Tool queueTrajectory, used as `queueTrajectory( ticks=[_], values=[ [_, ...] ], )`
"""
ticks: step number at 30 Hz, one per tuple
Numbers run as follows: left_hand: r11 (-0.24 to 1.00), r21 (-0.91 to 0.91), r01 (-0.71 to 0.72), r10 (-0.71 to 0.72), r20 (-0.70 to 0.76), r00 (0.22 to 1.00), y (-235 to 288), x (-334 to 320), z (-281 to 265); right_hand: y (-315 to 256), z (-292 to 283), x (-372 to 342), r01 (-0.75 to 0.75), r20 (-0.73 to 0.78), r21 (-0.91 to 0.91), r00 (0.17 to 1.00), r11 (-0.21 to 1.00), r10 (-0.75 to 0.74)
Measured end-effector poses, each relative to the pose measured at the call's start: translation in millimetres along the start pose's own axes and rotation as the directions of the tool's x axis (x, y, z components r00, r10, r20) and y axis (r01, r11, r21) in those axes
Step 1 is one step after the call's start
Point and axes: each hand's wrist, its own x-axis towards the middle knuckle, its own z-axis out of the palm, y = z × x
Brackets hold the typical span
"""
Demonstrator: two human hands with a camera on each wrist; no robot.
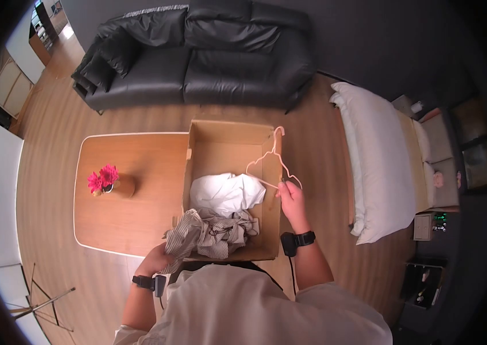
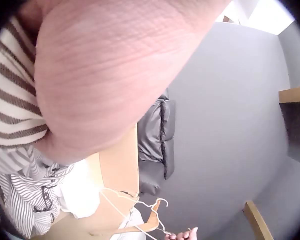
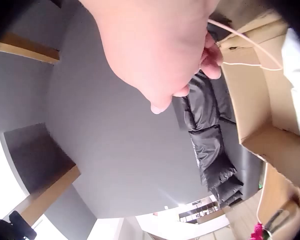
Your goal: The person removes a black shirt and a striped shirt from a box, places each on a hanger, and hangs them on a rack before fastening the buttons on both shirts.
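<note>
My right hand [image 1: 293, 201] pinches the lower bar of a pink hanger [image 1: 276, 154] over the right side of an open cardboard box [image 1: 232, 132]. My left hand [image 1: 154, 260] grips a brown-and-white striped garment [image 1: 183, 233] at the box's near left corner; the rest of the striped cloth lies inside. Beside it in the box is a white cloth [image 1: 226, 192]. In the left wrist view the striped fabric [image 2: 10, 100] bunches against the left hand [image 2: 105, 75], and the hanger [image 2: 125, 196] shows lower down. The right wrist view shows the right hand [image 3: 160, 50] with curled fingers at the hanger [image 3: 245, 37].
A wooden table [image 1: 134, 224] under the box carries a vase with pink flowers [image 1: 104, 179]. Beyond stands a black sofa [image 1: 197, 63]. To the right is a bed with a white quilt [image 1: 376, 161], and a metal stand [image 1: 42, 305] is at lower left.
</note>
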Motion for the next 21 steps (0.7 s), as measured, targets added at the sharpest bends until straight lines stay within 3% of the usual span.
queueTrajectory(
  ticks=[3,6,9,10,13,17,19,21],
  values=[
    [0.998,0.054,-0.023,0.022,0.011,1.000,8.1,6.2,-3.3,-32.0,-18.2,-3.0,0.061,-0.074,0.011,0.995,0.998,-0.060],
    [0.990,0.122,-0.074,0.076,-0.006,0.997,-2.5,20.7,-11.5,-62.2,-44.7,-14.9,0.011,0.069,0.036,0.998,0.999,-0.013],
    [0.985,0.160,-0.060,0.063,-0.011,0.998,-2.3,28.6,-17.7,-74.0,-56.9,-27.2,0.033,0.103,0.338,0.992,0.941,-0.071],
    [0.983,0.181,-0.017,0.019,-0.011,1.000,6.9,29.1,-18.3,-75.0,-59.4,-29.7,-0.013,0.101,0.313,0.995,0.950,-0.019],
    [0.975,0.221,0.021,-0.021,-0.004,1.000,20.9,33.7,-17.6,-102.0,-44.5,-31.6,-0.099,0.112,-0.162,0.987,0.982,0.118],
    [0.989,0.082,-0.126,0.124,0.021,0.992,32.7,31.1,-7.9,-104.8,-27.3,-40.9,-0.046,0.060,-0.222,0.996,0.974,0.060],
    [0.983,0.133,-0.124,0.123,0.018,0.992,27.8,35.9,-8.3,-101.8,-20.9,-44.6,-0.078,0.005,-0.157,0.997,0.984,0.080],
    [0.977,0.175,-0.121,0.121,0.012,0.993,29.0,36.7,-6.3,-107.5,-20.4,-50.1,-0.018,0.020,-0.219,1.000,0.976,0.022]
  ],
)
